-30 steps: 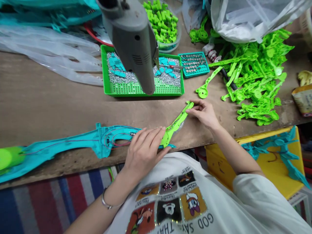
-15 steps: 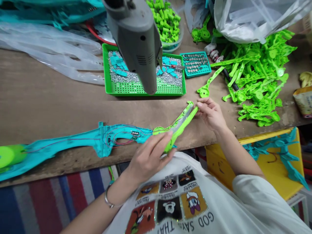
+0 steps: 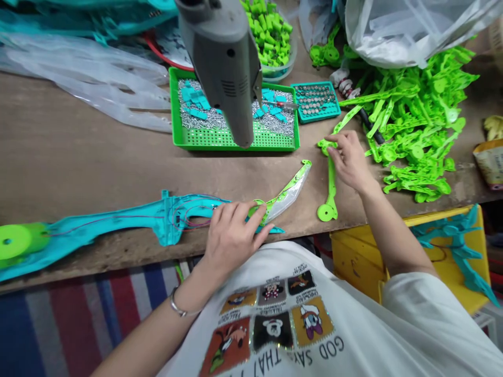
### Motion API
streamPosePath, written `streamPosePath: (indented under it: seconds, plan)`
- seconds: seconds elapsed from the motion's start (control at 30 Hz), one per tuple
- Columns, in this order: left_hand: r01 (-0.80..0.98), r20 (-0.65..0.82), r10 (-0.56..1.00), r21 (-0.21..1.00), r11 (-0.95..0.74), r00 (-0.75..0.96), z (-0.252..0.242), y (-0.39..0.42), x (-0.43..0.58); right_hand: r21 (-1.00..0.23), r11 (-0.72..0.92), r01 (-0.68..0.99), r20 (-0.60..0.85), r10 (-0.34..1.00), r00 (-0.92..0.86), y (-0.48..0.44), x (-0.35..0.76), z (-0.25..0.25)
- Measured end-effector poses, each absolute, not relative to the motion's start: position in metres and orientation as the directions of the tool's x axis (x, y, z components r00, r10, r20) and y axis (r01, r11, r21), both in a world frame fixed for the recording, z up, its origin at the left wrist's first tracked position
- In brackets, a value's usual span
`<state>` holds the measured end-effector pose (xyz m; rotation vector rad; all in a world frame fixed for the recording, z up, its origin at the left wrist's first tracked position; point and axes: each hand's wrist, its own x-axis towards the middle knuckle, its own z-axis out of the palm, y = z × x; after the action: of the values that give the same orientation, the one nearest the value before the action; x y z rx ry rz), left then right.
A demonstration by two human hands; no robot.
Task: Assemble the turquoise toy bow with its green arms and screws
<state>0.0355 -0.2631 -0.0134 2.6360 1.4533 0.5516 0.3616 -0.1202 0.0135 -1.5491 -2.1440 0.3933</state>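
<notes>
A long turquoise plastic toy-weapon half-shell [image 3: 129,215] with thin wires lies inside-up along the front of the bench. My left hand [image 3: 236,230] rests over its right part, fingers over the far side and thumb at the near side, gripping it. Beyond the thumb, a green arm with a clear curved blade [image 3: 293,191] extends to the upper right. My right hand [image 3: 348,159] pinches the upper end of a green plastic arm piece [image 3: 331,191], whose round end points toward me. Another green arm piece [image 3: 346,121] lies at my right fingertips; their exact contact is hidden.
A grey power screwdriver [image 3: 222,68] hangs above a green tray [image 3: 236,145] of screws and turquoise clips. Beside it lies a turquoise box of small metal discs [image 3: 316,100]. Green arm pieces [image 3: 416,125] are heaped at right. A yellow bin [image 3: 353,256] stands below the bench edge.
The green arm piece has left my left hand and moved right, away from the clear blade, in my right hand. My left hand has settled onto the turquoise shell.
</notes>
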Motion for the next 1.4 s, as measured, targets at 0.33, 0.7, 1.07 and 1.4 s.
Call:
streamPosePath:
  seconds: [0.33,0.7,1.07,1.4]
  plan:
    - [0.808,0.240,0.830,0.211,-0.551,0.503,-0.016,-0.264,0.033,-0.679,0.546,0.491,0.115,0.739,-0.663,-0.184,0.276,0.011]
    - [0.795,0.310,0.824,0.250,-0.552,0.474,-0.020,-0.264,0.034,-0.683,0.430,0.591,-0.311,0.560,-0.768,-0.125,0.253,0.013]
    - [0.811,0.314,0.825,0.215,-0.544,0.470,-0.024,-0.265,0.035,-0.654,0.587,0.477,-0.310,0.366,-0.877,-0.121,0.250,0.018]
    - [0.828,0.256,0.840,0.186,-0.528,0.478,-0.018,-0.268,0.037,-0.727,0.634,0.266,-0.162,0.217,-0.963,-0.116,0.253,0.007]
